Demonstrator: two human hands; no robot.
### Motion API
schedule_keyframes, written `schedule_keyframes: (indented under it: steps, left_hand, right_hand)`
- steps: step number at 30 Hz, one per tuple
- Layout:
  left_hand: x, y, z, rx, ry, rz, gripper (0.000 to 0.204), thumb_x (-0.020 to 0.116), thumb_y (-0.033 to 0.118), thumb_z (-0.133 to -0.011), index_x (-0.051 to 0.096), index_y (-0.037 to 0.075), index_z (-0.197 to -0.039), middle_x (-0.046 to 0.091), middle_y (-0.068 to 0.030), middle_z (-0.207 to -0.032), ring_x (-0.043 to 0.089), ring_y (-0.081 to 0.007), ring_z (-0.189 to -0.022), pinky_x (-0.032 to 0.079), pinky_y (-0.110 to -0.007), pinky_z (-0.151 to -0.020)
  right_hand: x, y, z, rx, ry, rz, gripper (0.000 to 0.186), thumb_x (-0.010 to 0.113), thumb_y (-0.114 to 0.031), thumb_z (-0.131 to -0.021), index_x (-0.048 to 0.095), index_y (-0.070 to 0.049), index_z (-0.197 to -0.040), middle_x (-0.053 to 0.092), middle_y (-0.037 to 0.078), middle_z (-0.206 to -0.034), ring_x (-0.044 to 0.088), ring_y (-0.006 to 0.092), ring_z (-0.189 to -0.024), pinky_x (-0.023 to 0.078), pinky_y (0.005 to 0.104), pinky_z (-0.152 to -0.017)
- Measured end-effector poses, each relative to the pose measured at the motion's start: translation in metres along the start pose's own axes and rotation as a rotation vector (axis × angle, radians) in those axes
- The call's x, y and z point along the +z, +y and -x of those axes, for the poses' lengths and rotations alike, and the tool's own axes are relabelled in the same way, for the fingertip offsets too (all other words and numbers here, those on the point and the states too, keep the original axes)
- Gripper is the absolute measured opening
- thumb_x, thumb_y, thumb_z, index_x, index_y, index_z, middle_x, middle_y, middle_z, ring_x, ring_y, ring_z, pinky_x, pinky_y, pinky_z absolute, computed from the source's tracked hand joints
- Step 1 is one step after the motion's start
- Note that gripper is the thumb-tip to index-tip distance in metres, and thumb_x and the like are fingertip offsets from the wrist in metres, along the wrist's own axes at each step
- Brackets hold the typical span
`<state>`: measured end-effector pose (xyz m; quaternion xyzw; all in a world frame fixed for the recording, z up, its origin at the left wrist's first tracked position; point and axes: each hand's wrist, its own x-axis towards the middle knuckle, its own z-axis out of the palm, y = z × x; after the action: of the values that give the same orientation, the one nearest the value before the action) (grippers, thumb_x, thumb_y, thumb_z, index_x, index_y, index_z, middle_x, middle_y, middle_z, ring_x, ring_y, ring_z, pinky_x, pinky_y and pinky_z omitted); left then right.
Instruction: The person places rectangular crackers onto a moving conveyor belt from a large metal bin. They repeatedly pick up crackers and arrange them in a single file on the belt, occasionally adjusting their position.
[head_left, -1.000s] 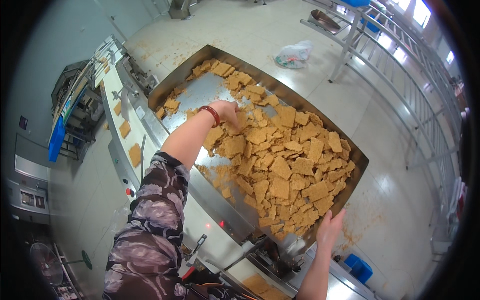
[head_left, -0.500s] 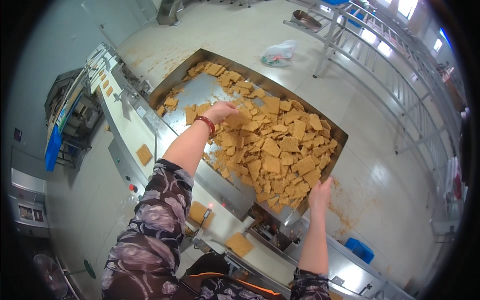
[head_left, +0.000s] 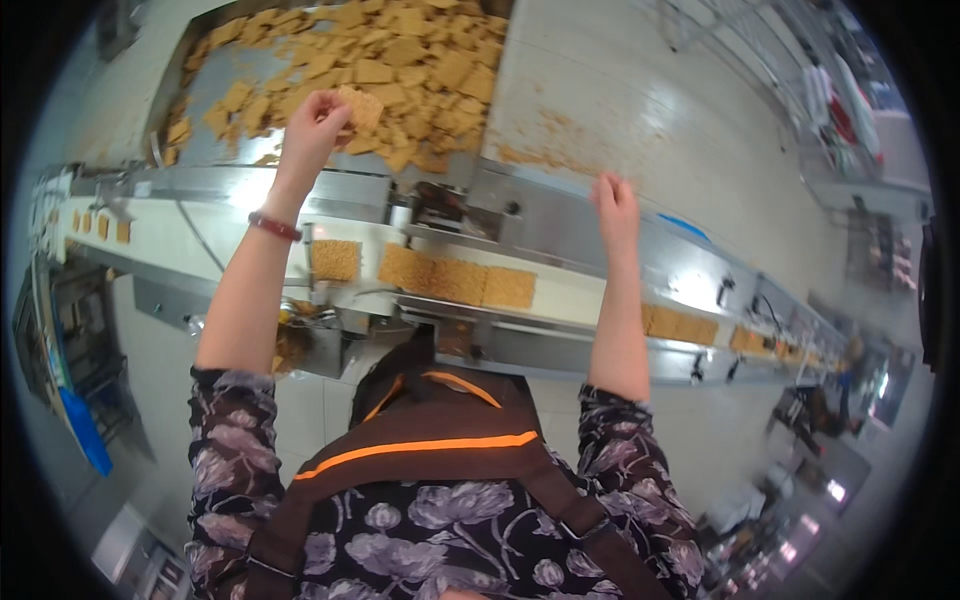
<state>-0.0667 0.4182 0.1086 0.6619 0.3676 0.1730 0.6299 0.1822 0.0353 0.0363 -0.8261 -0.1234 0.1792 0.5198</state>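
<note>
My left hand [head_left: 315, 125] pinches a flat golden-brown cracker [head_left: 360, 108] between thumb and fingers. It hangs over the near part of a large metal tray [head_left: 215, 85], which is heaped with broken crackers [head_left: 405, 60] of the same kind. Away to the right, my right hand [head_left: 616, 205] is raised over the metal side of the conveyor, its fingers curled in with nothing visible in them. Below and between my hands, whole square crackers [head_left: 458, 280] lie in a row on the white conveyor belt [head_left: 575, 298]; a single cracker [head_left: 336, 260] lies left of them.
The conveyor runs across in front of me, with more crackers [head_left: 680, 325] farther right. Brown crumbs [head_left: 550, 155] litter the floor beyond it. Metal racks [head_left: 720, 30] stand at the far right. A dark machine [head_left: 85, 320] with a blue panel is at the left.
The view has tilted down toward the belt. My left hand has come out of the heap with a cracker. The right hand has left the tray's edge and moved to the right of it.
</note>
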Motion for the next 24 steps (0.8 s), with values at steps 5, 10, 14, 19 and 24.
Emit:
schedule_keyframes:
  steps: [5,10,14,19,24]
  left_hand:
    - [0.087,-0.023,0.088,-0.047,-0.435,0.078,0.02,0.059,0.006,-0.091,0.053,0.009,-0.11,0.055,-0.0014,-0.095,0.06,-0.011,-0.085,0.055,-0.024,-0.065]
    - [0.183,-0.04,0.164,-0.203,-0.622,0.168,0.037,0.061,0.005,-0.091,0.045,0.011,-0.124,0.057,-0.0058,-0.1,0.06,-0.0117,-0.089,0.054,-0.024,-0.064]
    - [0.255,-0.036,0.203,-0.229,-0.62,0.161,0.039,0.063,0.007,-0.092,0.044,0.008,-0.126,0.058,-0.008,-0.105,0.06,-0.0118,-0.091,0.054,-0.023,-0.065]
    - [0.308,-0.037,0.243,-0.29,-0.564,0.112,0.042,0.058,0.023,-0.096,0.046,0.008,-0.133,0.062,-0.0083,-0.119,0.063,-0.0171,-0.102,0.053,-0.03,-0.077]
    - [0.324,-0.059,0.265,-0.4,-0.577,-0.08,0.031,0.057,0.024,-0.095,0.056,0.006,-0.12,0.065,-0.0061,-0.106,0.063,-0.0126,-0.091,0.05,-0.025,-0.067]
  right_hand:
    - [-0.083,0.098,0.141,0.334,0.123,-0.016,0.028,0.06,-0.027,-0.096,0.063,-0.003,-0.108,0.066,0.003,-0.087,0.059,0.0081,-0.074,0.046,0.0223,-0.061]
    - [-0.047,0.027,0.183,0.474,-0.172,-0.508,0.035,0.061,-0.031,-0.096,0.06,-0.004,-0.117,0.065,0.004,-0.101,0.06,0.009,-0.084,0.048,0.0233,-0.067]
    - [-0.08,0.033,0.179,0.313,-0.331,-0.582,0.036,0.064,-0.026,-0.093,0.058,-0.002,-0.119,0.065,0.004,-0.102,0.06,0.01,-0.083,0.047,0.0246,-0.073]
    - [-0.222,0.131,0.147,0.267,0.134,-0.348,0.033,0.065,-0.021,-0.092,0.058,-0.003,-0.119,0.066,0.003,-0.097,0.06,0.0106,-0.08,0.047,0.0247,-0.067]
    - [-0.369,0.255,0.132,0.242,0.303,0.036,0.031,0.065,-0.022,-0.09,0.063,-0.001,-0.111,0.07,0.012,-0.093,0.066,0.0183,-0.087,0.051,0.0309,-0.075]
